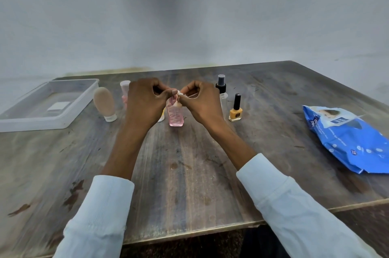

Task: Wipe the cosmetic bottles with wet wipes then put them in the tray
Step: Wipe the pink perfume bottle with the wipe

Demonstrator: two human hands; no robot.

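Both sleeves reach forward so the left hand point(145, 97) and right hand point(200, 99) meet above the table point(189, 173), each pinching a small white wipe point(179, 93), probably to unfold it. The pink bottle point(176, 115) stands just below, handy for wiping. Farther left, the tray point(63, 118) holds no bottles.
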